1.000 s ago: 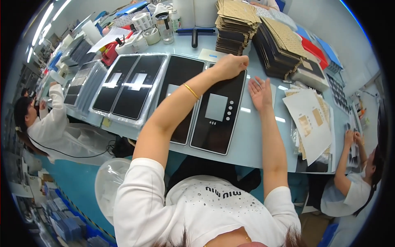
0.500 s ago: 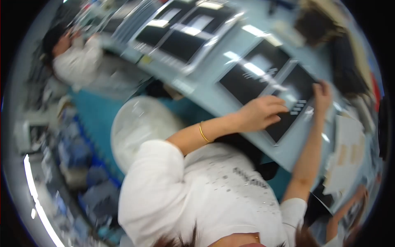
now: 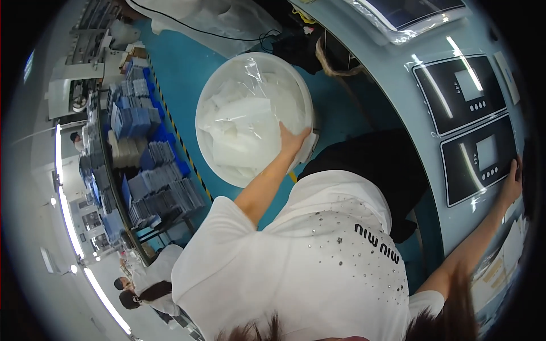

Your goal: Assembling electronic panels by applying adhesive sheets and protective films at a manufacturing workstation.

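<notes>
While the right hand (image 3: 513,181) lies flat and open on the near black control panel (image 3: 479,158) on the pale worktop (image 3: 398,74), the left hand (image 3: 293,140) reaches into the round white bin (image 3: 253,116) on the teal floor — fingers spread over clear plastic bags (image 3: 242,128), gripping nothing visible.

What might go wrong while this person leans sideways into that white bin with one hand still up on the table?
The left hand reaches into the round white bin of clear plastic bags on the floor, so the slippery film could perhaps slide from the fingers. The right hand rests at the edge of a black control panel with a small screen on the pale blue table; twisting away might nudge that panel.
</notes>
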Demonstrator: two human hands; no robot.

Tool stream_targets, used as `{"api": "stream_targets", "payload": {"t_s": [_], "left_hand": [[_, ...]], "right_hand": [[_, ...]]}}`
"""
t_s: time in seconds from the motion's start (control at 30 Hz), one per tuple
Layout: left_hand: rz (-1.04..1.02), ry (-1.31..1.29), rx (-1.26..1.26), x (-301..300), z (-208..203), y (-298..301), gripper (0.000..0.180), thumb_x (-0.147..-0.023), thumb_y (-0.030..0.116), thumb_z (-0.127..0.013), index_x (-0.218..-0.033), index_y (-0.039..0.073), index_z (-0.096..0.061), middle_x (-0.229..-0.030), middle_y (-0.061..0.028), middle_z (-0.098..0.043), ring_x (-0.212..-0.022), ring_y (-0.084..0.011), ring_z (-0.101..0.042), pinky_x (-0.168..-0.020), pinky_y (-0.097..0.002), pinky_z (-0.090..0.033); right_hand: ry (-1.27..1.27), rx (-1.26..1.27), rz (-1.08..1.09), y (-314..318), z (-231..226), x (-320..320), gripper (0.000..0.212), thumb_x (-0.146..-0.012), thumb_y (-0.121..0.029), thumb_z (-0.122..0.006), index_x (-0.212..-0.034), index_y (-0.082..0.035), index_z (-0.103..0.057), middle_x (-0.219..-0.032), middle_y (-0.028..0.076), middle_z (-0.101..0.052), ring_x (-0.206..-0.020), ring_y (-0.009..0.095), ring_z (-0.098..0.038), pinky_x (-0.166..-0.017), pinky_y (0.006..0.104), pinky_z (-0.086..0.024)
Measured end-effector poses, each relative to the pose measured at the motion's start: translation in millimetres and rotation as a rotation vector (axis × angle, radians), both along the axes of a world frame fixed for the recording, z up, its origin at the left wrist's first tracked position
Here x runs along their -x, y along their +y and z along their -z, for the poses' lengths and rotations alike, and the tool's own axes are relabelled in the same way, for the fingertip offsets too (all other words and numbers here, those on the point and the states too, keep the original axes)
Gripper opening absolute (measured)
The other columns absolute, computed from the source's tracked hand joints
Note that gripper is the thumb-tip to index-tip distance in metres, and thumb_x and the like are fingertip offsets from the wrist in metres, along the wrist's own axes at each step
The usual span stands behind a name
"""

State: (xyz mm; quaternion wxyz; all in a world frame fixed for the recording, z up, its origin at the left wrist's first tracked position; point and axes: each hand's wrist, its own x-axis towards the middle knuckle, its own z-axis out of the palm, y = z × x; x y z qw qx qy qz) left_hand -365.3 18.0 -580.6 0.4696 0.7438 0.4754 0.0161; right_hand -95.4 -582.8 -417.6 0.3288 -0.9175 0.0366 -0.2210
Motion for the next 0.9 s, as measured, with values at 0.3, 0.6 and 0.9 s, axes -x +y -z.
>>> {"api": "stream_targets", "payload": {"t_s": [0.3,0.6,0.9], "left_hand": [[-0.319,0.155,-0.176,-67,47,31,0.078,-0.076,0.051,-0.063,-0.135,0.004,-0.040,-0.120,-0.0293,-0.052,-0.113,-0.0404,-0.052,-0.095,-0.0450,-0.041],[0.284,-0.082,0.142,17,-216,192,0.025,-0.082,0.016,-0.063,-0.101,0.000,-0.066,-0.078,-0.0021,-0.063,-0.063,-0.0101,-0.058,-0.056,-0.0238,-0.048],[0.151,0.021,-0.103,49,-294,214,0.023,-0.080,0.015,-0.058,-0.096,0.001,-0.068,-0.076,-0.0051,-0.065,-0.065,-0.0124,-0.059,-0.057,-0.0265,-0.045]], "right_hand": [[-0.045,0.007,-0.053,-1,-1,-3,0.031,-0.091,-0.023,-0.059,-0.118,-0.008,-0.062,-0.109,0.005,-0.064,-0.098,0.011,-0.058,-0.088,0.0220,-0.043],[0.004,0.002,-0.026,5,-10,7,0.031,-0.091,-0.023,-0.059,-0.117,-0.006,-0.062,-0.110,0.006,-0.064,-0.100,0.013,-0.058,-0.089,0.0232,-0.042],[-0.297,0.386,0.053,36,-35,16,0.035,-0.091,-0.024,-0.060,-0.122,-0.008,-0.059,-0.116,0.006,-0.063,-0.104,0.015,-0.058,-0.091,0.0269,-0.043]]}}
